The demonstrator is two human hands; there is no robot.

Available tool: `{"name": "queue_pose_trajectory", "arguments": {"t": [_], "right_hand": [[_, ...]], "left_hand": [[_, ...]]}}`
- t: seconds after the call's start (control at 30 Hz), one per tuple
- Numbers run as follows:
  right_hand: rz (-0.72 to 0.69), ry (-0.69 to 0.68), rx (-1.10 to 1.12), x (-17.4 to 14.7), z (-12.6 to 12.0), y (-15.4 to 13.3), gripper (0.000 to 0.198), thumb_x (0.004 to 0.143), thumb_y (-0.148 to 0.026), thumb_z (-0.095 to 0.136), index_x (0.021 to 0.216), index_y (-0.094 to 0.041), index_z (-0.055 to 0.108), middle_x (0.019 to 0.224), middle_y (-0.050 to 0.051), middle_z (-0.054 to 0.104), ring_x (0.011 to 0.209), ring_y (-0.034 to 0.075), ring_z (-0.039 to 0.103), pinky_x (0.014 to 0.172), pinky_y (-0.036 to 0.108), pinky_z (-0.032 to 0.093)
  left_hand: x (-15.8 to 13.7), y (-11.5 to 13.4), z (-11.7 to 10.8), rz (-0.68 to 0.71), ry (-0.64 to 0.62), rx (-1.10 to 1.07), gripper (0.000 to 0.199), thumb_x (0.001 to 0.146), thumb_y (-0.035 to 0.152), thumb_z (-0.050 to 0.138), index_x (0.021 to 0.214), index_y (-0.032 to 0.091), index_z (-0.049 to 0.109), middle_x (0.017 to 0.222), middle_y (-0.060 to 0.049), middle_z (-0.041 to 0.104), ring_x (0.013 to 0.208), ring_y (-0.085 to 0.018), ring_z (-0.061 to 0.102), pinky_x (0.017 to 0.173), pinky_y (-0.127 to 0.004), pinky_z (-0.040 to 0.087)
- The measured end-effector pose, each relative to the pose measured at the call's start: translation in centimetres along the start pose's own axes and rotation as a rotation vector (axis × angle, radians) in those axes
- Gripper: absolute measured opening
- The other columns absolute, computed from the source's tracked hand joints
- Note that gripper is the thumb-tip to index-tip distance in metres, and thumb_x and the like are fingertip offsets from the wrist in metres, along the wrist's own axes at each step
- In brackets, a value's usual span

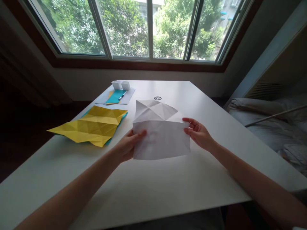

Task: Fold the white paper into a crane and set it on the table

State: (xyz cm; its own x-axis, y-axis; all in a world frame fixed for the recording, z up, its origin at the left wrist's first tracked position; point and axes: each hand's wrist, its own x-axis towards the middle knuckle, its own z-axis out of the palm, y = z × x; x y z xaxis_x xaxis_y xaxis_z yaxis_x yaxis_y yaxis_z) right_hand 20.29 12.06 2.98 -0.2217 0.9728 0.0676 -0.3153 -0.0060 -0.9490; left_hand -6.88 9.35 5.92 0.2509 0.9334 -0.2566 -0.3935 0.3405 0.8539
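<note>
The left hand (129, 143) grasps the left edge of a creased white sheet (161, 140), thumb on top and fingers behind, while the right hand (198, 133) lightly pinches the opposite edge near the fold. Gripping both sides this way probably keeps the thin paper taut and level; it seems raised over the white table (182, 188), in front of the person, though any contact beneath is hidden. The sheet's near panel is longest from hand to hand, across the table; beyond the crosswise fold, the far part points toward the window (150, 32), its slanted edge ending in a corner aimed right. Left of the hands, a creased yellow sheet (100, 123) lies over a blue-green one (124, 118), apparently set aside to leave working room. Farther off, a pen (122, 95) rests on blue paper (115, 96), perhaps as a weight, with two small white containers (125, 85) behind. A round dark mark (157, 98) sits beyond the held sheet.
</note>
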Motion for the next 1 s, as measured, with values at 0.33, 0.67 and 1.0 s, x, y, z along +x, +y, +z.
{"name": "queue_pose_trajectory", "arguments": {"t": [0.33,0.67,1.0], "right_hand": [[0.244,0.009,0.096,0.3,-1.1,-0.5,0.042,0.071,-0.036,0.068,0.110,-0.032,0.054,0.094,-0.001,0.065,0.069,0.013,0.062,0.058,0.023,0.051],[0.303,-0.067,-0.015,0.4,-3.3,-1.7,0.035,0.072,-0.033,0.068,0.105,-0.026,0.060,0.083,0.001,0.070,0.066,0.012,0.063,0.056,0.020,0.049],[0.321,-0.103,-0.161,0.5,-3.2,-0.7,0.029,0.060,-0.023,0.076,0.088,-0.019,0.070,0.076,0.001,0.069,0.062,0.010,0.060,0.057,0.021,0.048]], "left_hand": [[0.5,-0.3,-1.2,-0.203,-0.024,0.201,0.038,0.053,0.033,0.081,0.082,0.015,0.064,0.067,-0.004,0.069,0.054,-0.017,0.064,0.048,-0.026,0.053],[1.2,-0.2,-3.2,-0.314,-0.154,0.450,0.034,0.057,0.036,0.078,0.080,0.013,0.068,0.069,-0.005,0.068,0.052,-0.014,0.061,0.045,-0.019,0.048],[2.2,0.0,-3.0,-0.227,-0.065,0.179,0.038,0.064,0.026,0.075,0.099,0.016,0.063,0.080,-0.006,0.068,0.060,-0.014,0.064,0.049,-0.019,0.050]]}}
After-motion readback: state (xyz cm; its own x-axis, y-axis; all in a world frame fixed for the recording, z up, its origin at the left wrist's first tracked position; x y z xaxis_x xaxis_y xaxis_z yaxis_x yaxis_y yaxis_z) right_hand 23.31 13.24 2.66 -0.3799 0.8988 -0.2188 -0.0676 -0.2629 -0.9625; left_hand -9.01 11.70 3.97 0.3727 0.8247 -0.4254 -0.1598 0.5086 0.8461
